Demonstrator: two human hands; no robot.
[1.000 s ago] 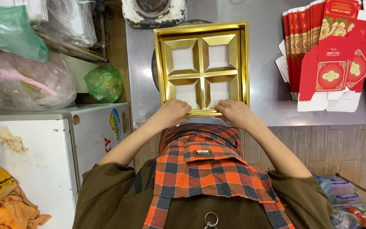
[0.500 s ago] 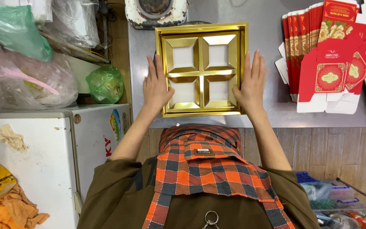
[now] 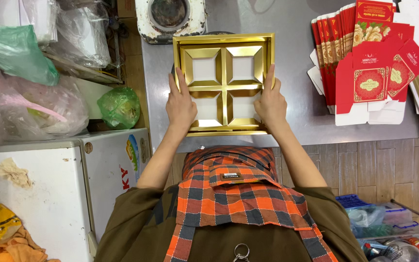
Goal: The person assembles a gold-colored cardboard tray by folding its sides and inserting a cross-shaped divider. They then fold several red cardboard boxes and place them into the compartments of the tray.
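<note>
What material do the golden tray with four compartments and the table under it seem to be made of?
The gold tray looks like thin card or plastic with a shiny metallic foil finish: its sloped walls reflect light in sharp folded facets. Which of the two cannot be told. The table looks like brushed stainless steel: grey, smooth, with soft dull reflections. Left hand and right hand press the tray's sides.

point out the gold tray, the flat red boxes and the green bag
gold tray (image 3: pixel 223 88), head view, centre cross divider
flat red boxes (image 3: pixel 370 85), head view, top box's front panel
green bag (image 3: pixel 119 107), head view, middle of the bag
</note>
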